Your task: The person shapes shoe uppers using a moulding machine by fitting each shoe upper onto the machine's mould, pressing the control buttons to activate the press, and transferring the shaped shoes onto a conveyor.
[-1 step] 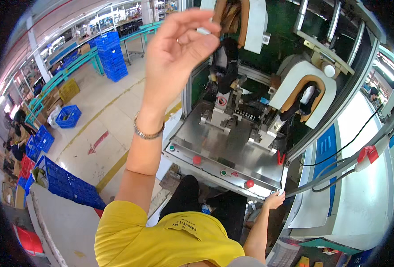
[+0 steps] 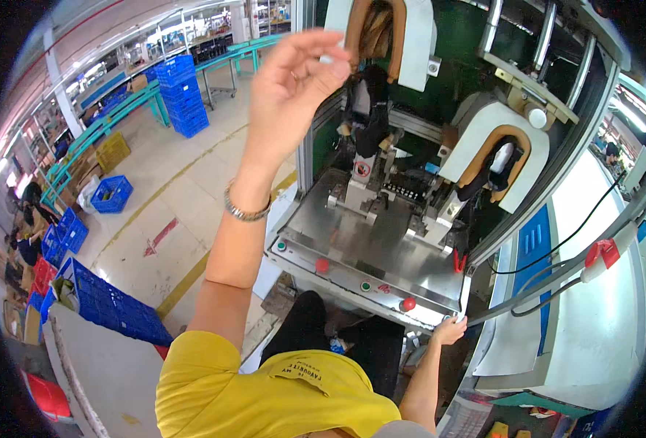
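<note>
Nothing has visibly shifted since the earlier frame: both hands and the machine parts sit where they were. Left hand [image 2: 290, 91] is raised high before the machine's upper left, at the left U-shaped white pad [image 2: 418, 44], thumb and forefinger nearly closed in a pinch; whether they hold anything small cannot be told. A metal bracelet [image 2: 246, 212] circles that wrist. Right hand [image 2: 451, 332] is low at the front right corner of the steel work plate [image 2: 367, 241], fingers curled on its edge, likely for steadying. Two dark shoe uppers [image 2: 370, 117] stand clamped on posts at the plate's rear edge, under the pads.
</note>
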The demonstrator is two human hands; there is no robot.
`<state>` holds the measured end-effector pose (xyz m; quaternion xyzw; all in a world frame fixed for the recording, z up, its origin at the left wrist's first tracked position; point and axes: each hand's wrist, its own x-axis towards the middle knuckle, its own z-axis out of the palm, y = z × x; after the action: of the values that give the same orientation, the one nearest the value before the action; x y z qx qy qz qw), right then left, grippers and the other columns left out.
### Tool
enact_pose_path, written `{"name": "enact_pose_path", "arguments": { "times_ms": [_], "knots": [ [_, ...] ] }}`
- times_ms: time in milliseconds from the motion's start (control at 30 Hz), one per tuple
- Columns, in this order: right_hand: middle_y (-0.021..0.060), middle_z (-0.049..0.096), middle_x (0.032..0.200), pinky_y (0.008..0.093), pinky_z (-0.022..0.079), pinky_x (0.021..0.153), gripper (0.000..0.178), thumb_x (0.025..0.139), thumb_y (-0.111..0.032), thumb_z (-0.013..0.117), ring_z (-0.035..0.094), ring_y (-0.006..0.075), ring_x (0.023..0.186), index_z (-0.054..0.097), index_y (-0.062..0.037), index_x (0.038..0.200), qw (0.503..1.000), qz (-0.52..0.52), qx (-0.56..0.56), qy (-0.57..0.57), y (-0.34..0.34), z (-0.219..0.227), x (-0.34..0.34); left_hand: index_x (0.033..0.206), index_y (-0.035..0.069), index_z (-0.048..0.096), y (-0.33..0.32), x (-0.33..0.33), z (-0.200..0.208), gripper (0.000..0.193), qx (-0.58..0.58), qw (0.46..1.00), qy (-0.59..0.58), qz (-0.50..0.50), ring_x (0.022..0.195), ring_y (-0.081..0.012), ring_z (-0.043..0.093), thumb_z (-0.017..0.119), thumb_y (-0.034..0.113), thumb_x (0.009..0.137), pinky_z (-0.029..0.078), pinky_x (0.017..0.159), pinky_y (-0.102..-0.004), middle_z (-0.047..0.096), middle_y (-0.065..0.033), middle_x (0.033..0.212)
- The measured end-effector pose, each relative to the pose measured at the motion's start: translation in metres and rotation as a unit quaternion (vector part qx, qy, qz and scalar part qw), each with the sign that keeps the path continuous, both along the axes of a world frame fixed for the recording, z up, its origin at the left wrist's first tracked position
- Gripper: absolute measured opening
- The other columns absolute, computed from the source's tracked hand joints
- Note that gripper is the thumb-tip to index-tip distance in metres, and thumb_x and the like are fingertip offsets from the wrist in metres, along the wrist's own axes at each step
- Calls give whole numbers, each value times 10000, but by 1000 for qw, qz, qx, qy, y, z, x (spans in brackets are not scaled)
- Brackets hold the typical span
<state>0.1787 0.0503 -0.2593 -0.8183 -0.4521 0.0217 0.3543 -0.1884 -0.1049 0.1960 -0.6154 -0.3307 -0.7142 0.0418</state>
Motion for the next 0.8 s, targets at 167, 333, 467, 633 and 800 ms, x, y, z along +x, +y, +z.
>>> {"name": "enact_pose_path", "arguments": {
  "times_ms": [167, 333, 467, 633, 800],
  "knots": [
    [141, 512, 1021, 431, 408, 737, 348, 805, -212, 461, 492, 329, 903, 480, -71, 1123, 1000, 5, 2, -6, -5, -3, 6, 958, 18, 498, 82, -64, -75, 314, -108, 955, 34, 276, 602, -137, 523, 657, 143, 718, 433, 555, -268, 540, -75, 792],
    [145, 522, 1005, 418, 407, 748, 350, 787, -170, 483, 496, 324, 900, 487, -56, 1118, 1000, 0, 2, -10, -2, -8, 8, 773, 12, 495, 120, -74, -88, 205, -130, 905, 90, 395, 568, -250, 509, 591, 193, 774, 400, 523, -347, 515, -139, 640],
    [146, 524, 1010, 403, 407, 765, 356, 778, -151, 487, 498, 321, 898, 489, -59, 1123, 999, 19, 28, -21, 1, -6, 4, 697, -5, 481, 114, -81, -75, 179, -51, 914, 62, 398, 493, -209, 457, 568, 133, 771, 355, 487, -334, 434, -147, 580],
    [145, 511, 1065, 400, 374, 841, 376, 729, -119, 561, 465, 309, 993, 504, -57, 1095, 985, -21, 138, -100, -1, -18, 17, 879, -22, 558, 50, -50, -55, 165, -7, 924, 44, 379, 651, -161, 542, 554, 56, 733, 433, 616, -279, 589, -112, 727],
    [126, 407, 1228, 355, 251, 979, 500, 785, -169, 584, 345, 242, 1163, 386, -30, 1223, 845, 396, 177, 312, -57, 94, -36, 1081, -46, 497, 3, -31, -101, 306, -101, 983, -91, 121, 935, -180, 528, 462, -25, 778, 398, 836, -286, 553, -114, 1023]
  ]
}}
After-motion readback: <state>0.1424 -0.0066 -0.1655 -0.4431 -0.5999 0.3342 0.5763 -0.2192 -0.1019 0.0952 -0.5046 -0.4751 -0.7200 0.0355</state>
